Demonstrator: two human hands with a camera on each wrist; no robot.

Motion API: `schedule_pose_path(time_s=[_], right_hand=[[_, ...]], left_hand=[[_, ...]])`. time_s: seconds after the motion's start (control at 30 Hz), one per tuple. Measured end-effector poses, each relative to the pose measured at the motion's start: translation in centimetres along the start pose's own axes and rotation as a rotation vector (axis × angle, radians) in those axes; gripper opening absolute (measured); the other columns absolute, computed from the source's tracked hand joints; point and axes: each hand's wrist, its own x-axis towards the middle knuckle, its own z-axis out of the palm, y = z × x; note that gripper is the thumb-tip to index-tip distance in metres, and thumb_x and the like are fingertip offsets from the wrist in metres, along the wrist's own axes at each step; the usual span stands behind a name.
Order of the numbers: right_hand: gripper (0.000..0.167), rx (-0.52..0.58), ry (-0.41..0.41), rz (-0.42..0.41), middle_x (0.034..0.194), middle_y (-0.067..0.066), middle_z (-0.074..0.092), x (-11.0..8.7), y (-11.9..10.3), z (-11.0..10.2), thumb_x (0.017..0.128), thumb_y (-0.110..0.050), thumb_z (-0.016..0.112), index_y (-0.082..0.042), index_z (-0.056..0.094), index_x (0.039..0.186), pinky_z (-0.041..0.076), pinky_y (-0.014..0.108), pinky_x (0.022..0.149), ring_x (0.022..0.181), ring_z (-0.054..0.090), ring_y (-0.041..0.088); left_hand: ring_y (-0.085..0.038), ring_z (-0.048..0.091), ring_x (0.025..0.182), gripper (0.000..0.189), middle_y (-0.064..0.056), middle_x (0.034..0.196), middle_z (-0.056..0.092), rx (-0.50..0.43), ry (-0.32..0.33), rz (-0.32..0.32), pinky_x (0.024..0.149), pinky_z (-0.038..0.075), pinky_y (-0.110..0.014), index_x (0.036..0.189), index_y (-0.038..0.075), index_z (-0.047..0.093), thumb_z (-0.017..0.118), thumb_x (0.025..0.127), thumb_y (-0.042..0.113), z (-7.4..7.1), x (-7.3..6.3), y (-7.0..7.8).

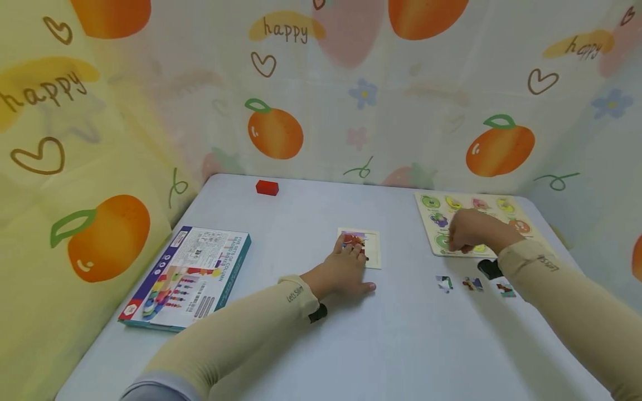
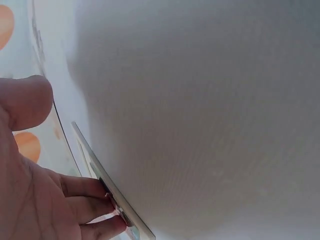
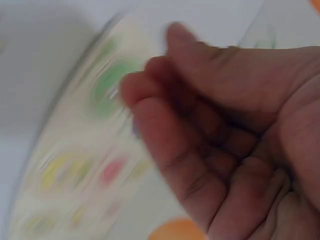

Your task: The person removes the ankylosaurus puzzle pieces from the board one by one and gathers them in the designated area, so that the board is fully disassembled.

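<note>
My left hand (image 1: 343, 273) reaches over a small pale-framed picture puzzle (image 1: 373, 250), its fingertips resting on the picture. The left wrist view shows these fingers (image 2: 90, 206) touching the puzzle inside its raised rim, with the thumb held away. My right hand (image 1: 476, 229) is above the near part of a fruit-picture board (image 1: 426, 223), partly covering it. Its fingers are loosely curled in the right wrist view, the thumb close to them, and no object shows between them. Near the board lie loose puzzle pieces: one white-and-green (image 1: 444, 284), one multicoloured (image 1: 473, 284), one reddish-green (image 1: 505, 290).
A flat toy box (image 1: 200, 273) with blue and purple edges lies at the left of the white table (image 1: 321, 206). Near the far edge sits a red block (image 1: 267, 187). A fruit-printed curtain (image 1: 321, 111) hangs behind the table and along its sides.
</note>
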Motion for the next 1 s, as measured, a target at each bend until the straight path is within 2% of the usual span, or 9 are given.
schedule_pose_path(time_s=[0.1, 0.2, 0.3, 0.37, 0.47, 0.6, 0.77, 1.0], right_hand=[[0.008, -0.009, 0.050, -0.094, 0.075, 0.005, 0.067, 2.5, -4.1, 0.2, 0.088, -0.011, 0.072, -0.004, 0.074, 0.086, 0.052, 0.031, 0.064, 0.067, 0.060, 0.017], [0.013, -0.006, 0.067, -0.155, 0.087, 0.007, 0.070, 4.8, -7.9, 0.9, 0.089, -0.011, 0.072, -0.002, 0.075, 0.099, 0.054, 0.035, 0.073, 0.078, 0.063, 0.020], [0.020, -0.043, 0.077, -0.204, 0.097, 0.007, 0.070, 6.8, -10.7, 1.9, 0.090, -0.011, 0.072, -0.002, 0.073, 0.108, 0.053, 0.037, 0.082, 0.090, 0.064, 0.023], [0.023, -0.064, 0.093, -0.235, 0.101, 0.008, 0.070, 7.7, -12.0, 2.5, 0.090, -0.012, 0.072, -0.001, 0.072, 0.111, 0.052, 0.038, 0.086, 0.095, 0.064, 0.024], [0.024, -0.082, 0.121, -0.263, 0.102, 0.009, 0.070, 8.8, -13.2, 3.2, 0.089, -0.012, 0.073, -0.001, 0.072, 0.110, 0.052, 0.038, 0.087, 0.097, 0.064, 0.025], [0.020, -0.099, 0.136, -0.278, 0.097, 0.009, 0.071, 9.2, -14.0, 3.7, 0.086, -0.009, 0.075, 0.000, 0.074, 0.103, 0.052, 0.039, 0.086, 0.093, 0.064, 0.025], [0.010, -0.105, 0.122, -0.231, 0.090, 0.006, 0.070, 9.5, -14.6, 4.1, 0.086, -0.007, 0.073, -0.002, 0.075, 0.095, 0.053, 0.037, 0.084, 0.085, 0.063, 0.021], [0.010, -0.097, 0.139, -0.187, 0.089, 0.006, 0.068, 9.9, -15.1, 4.5, 0.085, -0.007, 0.075, -0.003, 0.074, 0.094, 0.053, 0.034, 0.082, 0.081, 0.062, 0.021]], left_hand=[[-0.029, 0.018, 0.146, 0.087, -0.015, 0.158, 0.025, -0.008, 0.001, -0.008, 0.114, -0.010, -0.051, 0.151, 0.003, 0.035, 0.039, 0.094, 0.068, 0.0, 0.0, 0.2], [-0.028, 0.018, 0.147, 0.087, -0.013, 0.158, 0.025, -0.025, -0.009, -0.013, 0.117, 0.000, -0.048, 0.151, 0.003, 0.034, 0.039, 0.093, 0.069, 0.0, 0.1, 0.2], [-0.026, 0.020, 0.146, 0.087, -0.012, 0.158, 0.027, -0.025, -0.007, -0.011, 0.117, 0.009, -0.045, 0.151, 0.004, 0.036, 0.039, 0.093, 0.069, 0.0, 0.1, 0.1], [-0.026, 0.022, 0.145, 0.086, -0.012, 0.157, 0.029, -0.018, 0.002, -0.010, 0.116, 0.012, -0.044, 0.150, 0.004, 0.038, 0.039, 0.093, 0.069, -0.1, 0.0, 0.1], [-0.026, 0.023, 0.145, 0.087, -0.012, 0.157, 0.030, -0.006, 0.010, -0.012, 0.116, 0.014, -0.042, 0.150, 0.005, 0.039, 0.038, 0.092, 0.071, -0.2, -0.1, 0.1], [-0.027, 0.022, 0.145, 0.091, -0.012, 0.158, 0.028, -0.001, 0.007, -0.012, 0.115, 0.015, -0.041, 0.151, 0.005, 0.037, 0.037, 0.091, 0.073, -0.4, -0.2, 0.3], [-0.026, 0.022, 0.145, 0.094, -0.012, 0.158, 0.028, 0.002, 0.011, -0.010, 0.115, 0.016, -0.040, 0.151, 0.005, 0.037, 0.035, 0.089, 0.076, -0.5, -0.5, 0.4], [-0.027, 0.025, 0.143, 0.095, -0.012, 0.157, 0.029, 0.025, 0.014, -0.015, 0.113, 0.018, -0.040, 0.151, 0.005, 0.036, 0.034, 0.089, 0.077, -0.5, -0.8, 0.4]])
